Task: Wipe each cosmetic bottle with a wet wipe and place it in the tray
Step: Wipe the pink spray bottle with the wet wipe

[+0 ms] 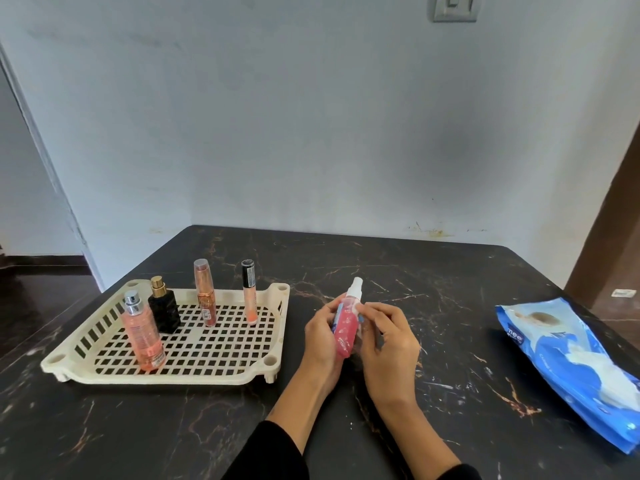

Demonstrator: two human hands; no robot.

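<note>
A pink spray bottle (347,327) with a white nozzle is held upright above the dark marble table, between both hands. My left hand (320,336) grips its left side. My right hand (389,344) presses a thin, clear-looking wet wipe against its right side. To the left stands a cream slotted tray (194,374). In the tray stand a peach spray bottle (143,336), a black perfume bottle (163,311) with a gold cap, a rose-gold lipstick tube (205,294) and a lip gloss (249,294) with a black cap.
A blue pack of wet wipes (571,368) lies at the table's right edge, its opening showing a white wipe. The wall runs behind the table's far edge. A doorway opens at the far left, a brown door frame at the right.
</note>
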